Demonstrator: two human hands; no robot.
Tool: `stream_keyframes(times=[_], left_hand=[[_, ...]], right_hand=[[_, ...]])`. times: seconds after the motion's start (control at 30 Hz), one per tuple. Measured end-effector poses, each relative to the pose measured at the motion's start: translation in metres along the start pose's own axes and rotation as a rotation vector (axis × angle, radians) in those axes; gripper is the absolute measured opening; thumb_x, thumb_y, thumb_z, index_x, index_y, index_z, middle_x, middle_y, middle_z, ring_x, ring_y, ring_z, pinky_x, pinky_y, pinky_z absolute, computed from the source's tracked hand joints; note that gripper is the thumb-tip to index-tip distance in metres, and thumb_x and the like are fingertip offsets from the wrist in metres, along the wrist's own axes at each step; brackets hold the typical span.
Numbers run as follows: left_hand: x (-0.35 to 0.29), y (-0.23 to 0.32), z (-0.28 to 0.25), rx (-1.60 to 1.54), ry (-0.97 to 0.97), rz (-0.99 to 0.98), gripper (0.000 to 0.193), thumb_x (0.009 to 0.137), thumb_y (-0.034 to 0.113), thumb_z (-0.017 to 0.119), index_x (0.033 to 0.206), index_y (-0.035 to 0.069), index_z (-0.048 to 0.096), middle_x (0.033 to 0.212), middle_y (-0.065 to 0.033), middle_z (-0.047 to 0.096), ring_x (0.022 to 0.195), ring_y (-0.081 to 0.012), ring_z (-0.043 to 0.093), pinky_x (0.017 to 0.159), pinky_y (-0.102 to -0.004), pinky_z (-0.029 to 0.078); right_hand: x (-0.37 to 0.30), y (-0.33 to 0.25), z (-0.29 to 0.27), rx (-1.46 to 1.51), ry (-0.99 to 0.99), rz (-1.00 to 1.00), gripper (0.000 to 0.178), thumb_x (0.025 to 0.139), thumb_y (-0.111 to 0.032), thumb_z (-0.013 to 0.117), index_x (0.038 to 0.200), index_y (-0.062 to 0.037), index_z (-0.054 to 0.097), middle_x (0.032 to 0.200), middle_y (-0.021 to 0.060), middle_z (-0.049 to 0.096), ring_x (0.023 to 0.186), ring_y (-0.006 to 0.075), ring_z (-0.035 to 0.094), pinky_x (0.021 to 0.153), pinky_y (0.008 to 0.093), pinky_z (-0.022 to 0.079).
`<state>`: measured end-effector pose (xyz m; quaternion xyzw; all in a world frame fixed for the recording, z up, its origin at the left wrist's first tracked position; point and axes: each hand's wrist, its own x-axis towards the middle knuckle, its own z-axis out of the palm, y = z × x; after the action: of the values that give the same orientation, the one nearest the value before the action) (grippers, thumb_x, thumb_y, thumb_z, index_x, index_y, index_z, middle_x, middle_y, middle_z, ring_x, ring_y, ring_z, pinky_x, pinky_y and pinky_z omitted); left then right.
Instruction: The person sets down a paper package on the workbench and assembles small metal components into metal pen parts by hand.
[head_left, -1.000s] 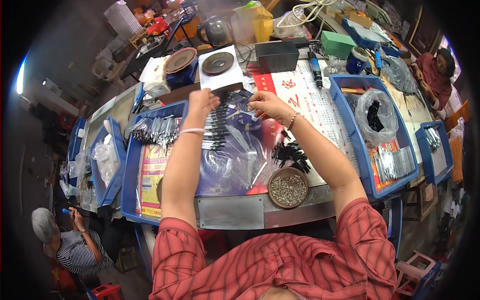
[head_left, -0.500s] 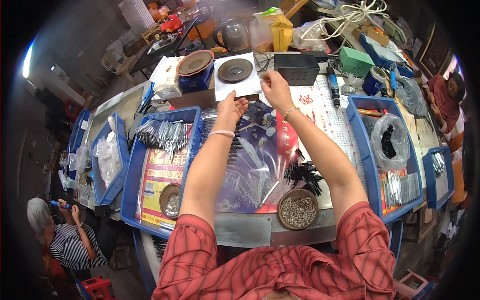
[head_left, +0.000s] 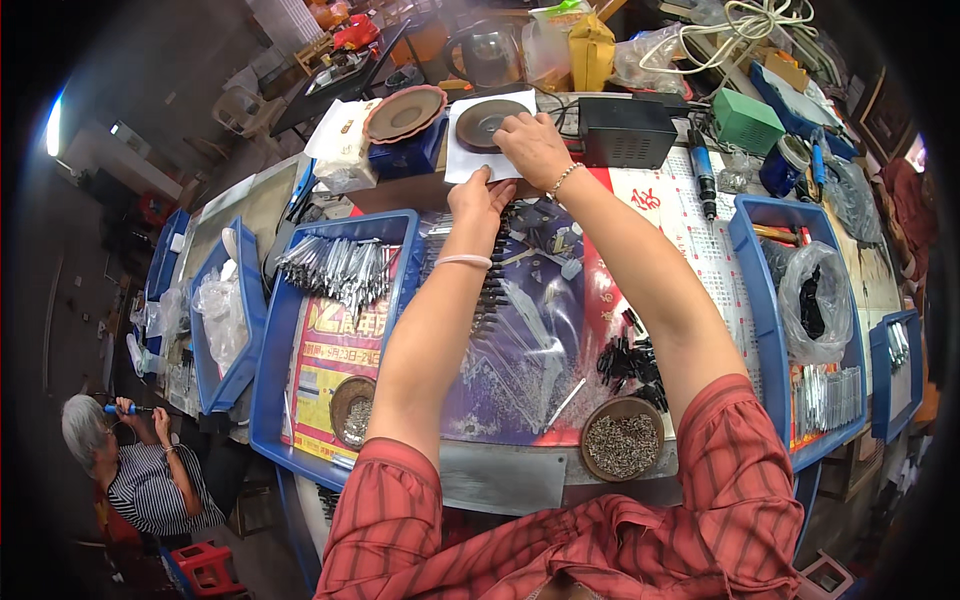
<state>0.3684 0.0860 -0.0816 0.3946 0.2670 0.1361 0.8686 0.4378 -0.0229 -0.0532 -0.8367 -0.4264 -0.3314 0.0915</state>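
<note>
Both forearms (head_left: 432,335) stretch forward, right fingers (head_left: 513,136) curled just beyond the left fingers (head_left: 501,192).

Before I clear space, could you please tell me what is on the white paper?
A round dark dish lies on the white paper; the right hand covers part of the dish, and anything beneath is hidden.

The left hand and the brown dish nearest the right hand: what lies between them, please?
In the head view, a strip of white sheet shows between the left hand and the brown dish.
</note>
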Motion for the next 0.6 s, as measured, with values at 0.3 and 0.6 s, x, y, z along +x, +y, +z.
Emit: stream_keyframes(times=[0.3,0.6], left_hand=[[0.001,0.011,0.005,0.164,-0.060,-0.033,0.024,0.090,0.012,0.050,0.105,-0.007,0.049,0.089,-0.0202,0.060,0.070,-0.0319,0.064,0.056,-0.0352,0.055],[0.006,0.010,-0.010,0.272,-0.173,-0.086,0.019,0.093,0.016,0.049,0.097,-0.002,0.051,0.083,-0.0155,0.066,0.058,-0.0154,0.062,0.045,-0.0227,0.051]], right_hand=[[0.012,0.008,0.012,0.004,-0.034,-0.034,0.011,0.079,-0.013,0.054,0.085,-0.0146,0.064,0.089,0.0007,0.059,0.092,0.0186,0.057,0.077,0.0343,0.043],[0.012,0.009,0.016,0.074,-0.028,-0.048,0.011,0.076,-0.010,0.054,0.085,-0.0113,0.061,0.091,0.0030,0.056,0.093,0.0206,0.055,0.078,0.0351,0.044]])
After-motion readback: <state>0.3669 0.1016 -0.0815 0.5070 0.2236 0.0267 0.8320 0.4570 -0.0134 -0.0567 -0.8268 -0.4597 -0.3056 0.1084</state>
